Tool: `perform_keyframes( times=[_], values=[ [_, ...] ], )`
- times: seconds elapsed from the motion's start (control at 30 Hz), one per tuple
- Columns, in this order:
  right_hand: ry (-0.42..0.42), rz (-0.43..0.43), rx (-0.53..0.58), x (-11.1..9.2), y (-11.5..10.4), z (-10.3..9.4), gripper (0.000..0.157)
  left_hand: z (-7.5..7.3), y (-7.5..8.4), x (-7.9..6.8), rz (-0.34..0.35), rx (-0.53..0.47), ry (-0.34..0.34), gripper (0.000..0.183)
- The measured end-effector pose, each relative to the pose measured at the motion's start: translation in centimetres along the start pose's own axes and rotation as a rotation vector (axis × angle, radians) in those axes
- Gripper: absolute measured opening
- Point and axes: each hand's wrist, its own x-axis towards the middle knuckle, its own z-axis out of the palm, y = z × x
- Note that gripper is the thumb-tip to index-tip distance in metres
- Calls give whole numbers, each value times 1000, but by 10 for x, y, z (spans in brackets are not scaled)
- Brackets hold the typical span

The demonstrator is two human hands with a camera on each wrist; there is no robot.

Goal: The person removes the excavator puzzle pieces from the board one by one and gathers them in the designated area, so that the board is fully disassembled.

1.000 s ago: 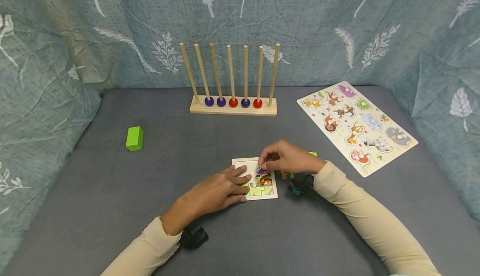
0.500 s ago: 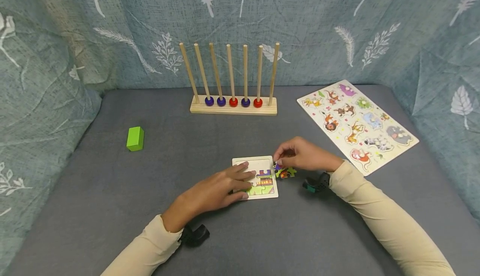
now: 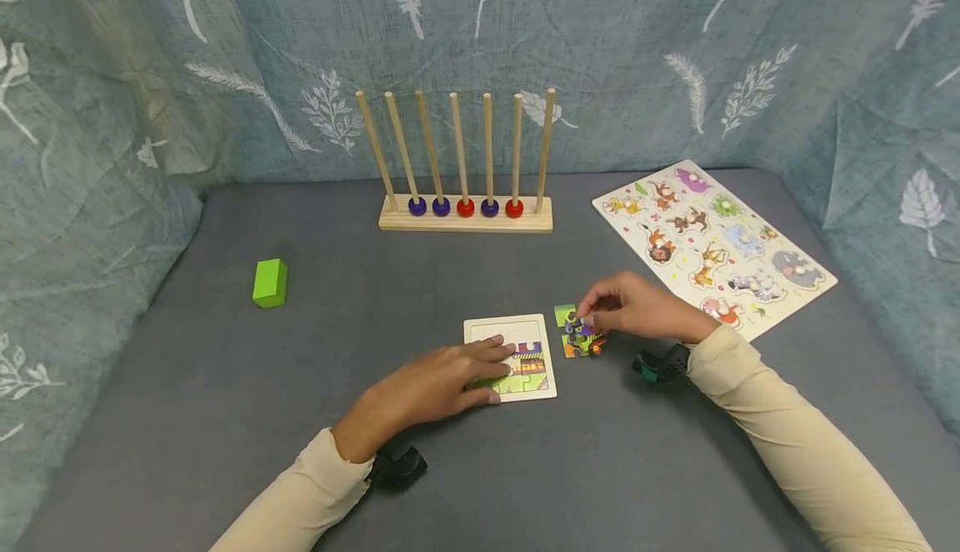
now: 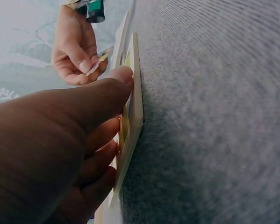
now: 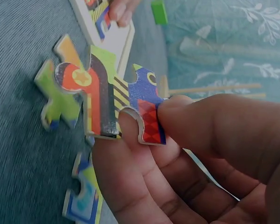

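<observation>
Square pale-wood puzzle tray [image 3: 491, 328] approx. half full: near-side pcs [image 3: 528, 382] in, far side bare. L hand [image 3: 450, 373] spread on it; R hand [image 3: 639, 306] pinching multicoloured jigsaw pc [image 5: 112, 95] right of tray, by loose bright pcs [image 3: 570, 350]; fitting vs. emptying unclear.

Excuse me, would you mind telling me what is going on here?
A person's left hand rests on a small jigsaw tray that is only partly filled, its far side bare. The right hand pinches a multicoloured jigsaw piece to the tray's right, near some loose jigsaw pieces. An animal puzzle board lies farther right, and a wooden peg rack stands behind.
</observation>
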Motion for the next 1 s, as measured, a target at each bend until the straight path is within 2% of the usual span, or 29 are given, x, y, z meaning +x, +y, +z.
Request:
perform_keyframes(
  times=[0.33,0.53,0.77,1.0],
  values=[
    [-12,24,-35,-11,8,-1,13,3,2,-2,-35,-24,-29,41],
    [-14,23,-42,-10,9,-5,12,0,1,-1,-27,-17,-5,41],
    [-15,59,-43,-13,10,-8,11,-1,2,-1,-28,-10,2,40],
    [-25,35,-90,-11,11,-7,10,0,2,-1,-16,2,-5,40]
  ],
)
